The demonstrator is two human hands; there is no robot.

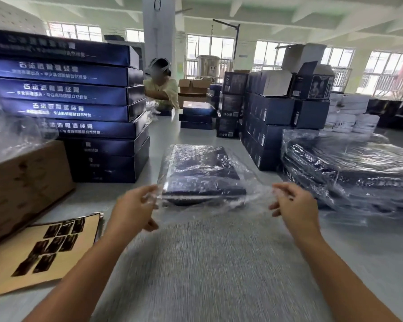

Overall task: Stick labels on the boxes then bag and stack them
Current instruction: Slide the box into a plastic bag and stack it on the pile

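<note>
Your forearms reach out over the grey desk (207, 263), and both grips are at the open mouth of the clear plastic bag (215, 206). Your left grip (135, 205) pinches the film's left edge between thumb and fingers. Your right grip (293, 205) is curled on the right edge in the same way, though motion blur softens the exact contact there.

The dark blue box (203, 168) lies flat inside the bag, straight ahead of you and between your two grips. Its long axis runs away from you, with a short end facing you. That near end sits just beyond your left grip and somewhat farther from your right, so the left is the nearer one. Loose film spreads from the box's end toward you, stretched between your grips.

Bagging looks nearly done. What probably remains is to close or fold the slack mouth and then stack the box. The pile of bagged boxes (358, 168) sits to your right, nearer your right grip, so the carry would run sideways across the box's long axis.
</note>
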